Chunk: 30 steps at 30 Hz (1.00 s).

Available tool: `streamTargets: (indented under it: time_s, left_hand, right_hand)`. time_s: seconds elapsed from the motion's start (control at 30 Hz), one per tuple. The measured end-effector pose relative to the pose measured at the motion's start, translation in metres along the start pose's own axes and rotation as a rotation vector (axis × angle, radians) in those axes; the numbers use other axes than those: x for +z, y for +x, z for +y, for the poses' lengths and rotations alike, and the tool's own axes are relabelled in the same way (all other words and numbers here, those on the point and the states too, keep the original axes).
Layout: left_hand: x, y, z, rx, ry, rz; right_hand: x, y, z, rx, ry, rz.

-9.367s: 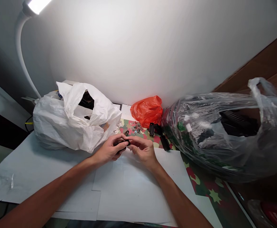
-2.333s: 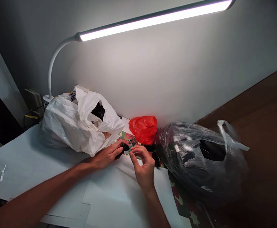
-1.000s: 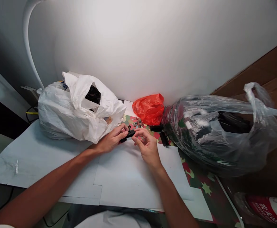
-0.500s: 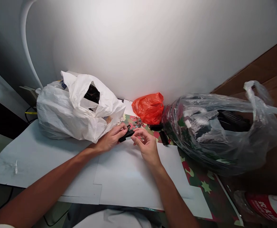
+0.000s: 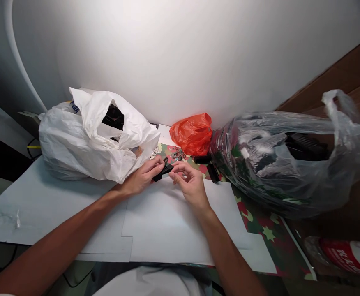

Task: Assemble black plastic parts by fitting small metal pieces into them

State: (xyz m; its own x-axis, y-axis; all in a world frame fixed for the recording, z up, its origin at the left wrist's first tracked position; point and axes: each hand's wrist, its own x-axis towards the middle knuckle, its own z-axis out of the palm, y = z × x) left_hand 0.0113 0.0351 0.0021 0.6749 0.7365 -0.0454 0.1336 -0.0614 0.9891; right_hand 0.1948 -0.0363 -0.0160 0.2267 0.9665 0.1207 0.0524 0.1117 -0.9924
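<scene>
A small black plastic part (image 5: 164, 173), oblong in shape, is held over the white paper by my left hand (image 5: 143, 176), thumb and fingers closed on its left end. My right hand (image 5: 192, 187) is at the part's right end, with thumb and forefinger pinched together. Whatever sits between those right fingertips is too small to make out. Just beyond the hands lie a heap of small dark metal bits (image 5: 178, 154) and a heap of pale silvery bits (image 5: 154, 152). To the right of my right hand rests another black piece (image 5: 213, 172).
A full white plastic bag (image 5: 75, 144) stands at the left, a red bag (image 5: 192, 133) against the wall, and a large clear bag (image 5: 266, 172) of black items at the right. White paper (image 5: 167, 230) covers much of the camouflage-patterned tabletop (image 5: 260, 224). A red-labelled bottle (image 5: 343, 255) lies lower right.
The view has shifted slightly, so most things sit a little higher in the picture. Both hands keep nearly the same hold around the black plastic part.
</scene>
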Motion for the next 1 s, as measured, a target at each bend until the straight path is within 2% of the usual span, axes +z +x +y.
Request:
streamTargets:
  time_s: [0.43,0.77,1.0]
  left_hand:
    - [-0.0006,-0.0005,-0.0005,-0.005,0.065,0.006]
    - [-0.0002,-0.0016,0.0036,0.001,0.110,0.037]
    - [-0.0004,-0.0008,-0.0011,0.002,0.097,0.043]
  right_hand:
    - [-0.0016,0.0026,0.0067,0.012,0.016,0.003]
    - [-0.0004,0.0004,0.0024,-0.008,-0.033,0.021]
    - [-0.0029,0.0028,0.0037,0.056,0.056,-0.044]
